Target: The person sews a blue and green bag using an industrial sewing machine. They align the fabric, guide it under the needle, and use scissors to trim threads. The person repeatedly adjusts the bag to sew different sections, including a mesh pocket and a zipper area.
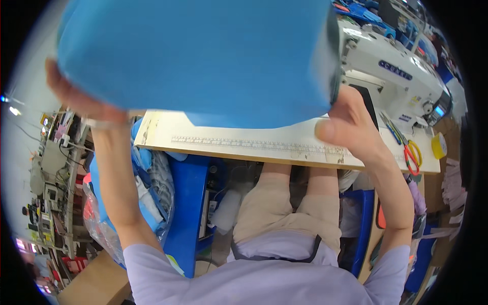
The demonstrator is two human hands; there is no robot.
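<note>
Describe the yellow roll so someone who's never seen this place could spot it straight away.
Right of the large blue piece is a white sewing machine. Below the machine's lit screen, at the right edge of the pale table, just right of the red and yellow scissor handles, is the yellow roll. Unlike those open loops, it is squat and drum-shaped.
</note>
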